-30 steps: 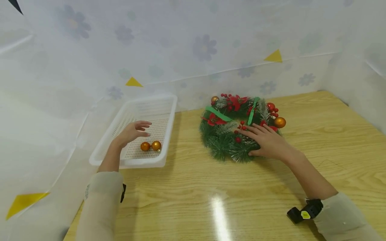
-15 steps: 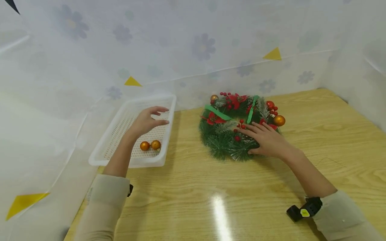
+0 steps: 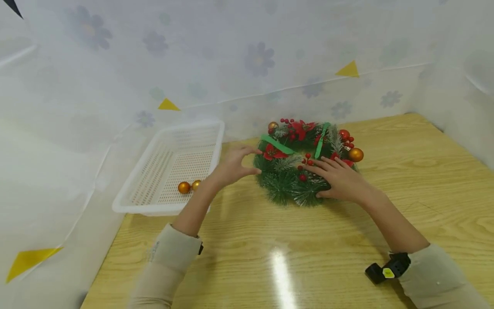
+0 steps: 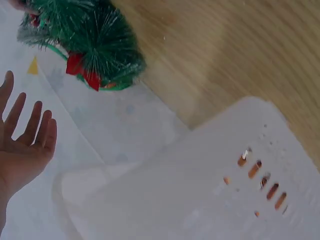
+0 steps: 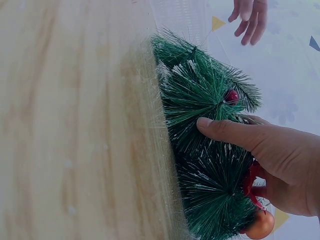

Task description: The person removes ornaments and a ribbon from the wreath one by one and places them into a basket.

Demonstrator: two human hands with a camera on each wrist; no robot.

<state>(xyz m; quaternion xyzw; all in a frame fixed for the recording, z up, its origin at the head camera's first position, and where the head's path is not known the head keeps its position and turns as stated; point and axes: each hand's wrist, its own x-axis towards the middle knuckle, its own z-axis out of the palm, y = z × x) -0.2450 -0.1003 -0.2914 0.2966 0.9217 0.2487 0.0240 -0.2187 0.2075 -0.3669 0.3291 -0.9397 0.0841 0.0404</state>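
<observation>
Head view: a round wreath (image 3: 281, 185) of bristly green pine needles, some tipped white, lies flat on a glossy wood-grain table (image 3: 239, 262). It carries red petalled flowers (image 3: 301, 129), smooth round berries (image 3: 308, 156), flat green ribbons (image 3: 278, 144) and, at its right edge, a shiny gold ball (image 3: 356, 155). The left hand (image 3: 231, 166) is beside the wreath's left edge, thumb and fingers parted wide, holding nothing; whether the fingertips touch the needles, I cannot tell. The right hand (image 3: 341, 180) rests on the wreath's near right side, fingers spread. Left of the wreath stands a white plastic basket (image 3: 133, 209) with slotted sides, two gold balls (image 3: 184, 187) inside. Behind the wreath hangs a thin flower-printed sheet (image 3: 216, 56).

Left wrist view: the left hand, fingers extended, appears below the wreath; the basket's smooth corner fills the foreground.

Right wrist view: the right thumb lies straight against the wreath's stiff outer needles.
</observation>
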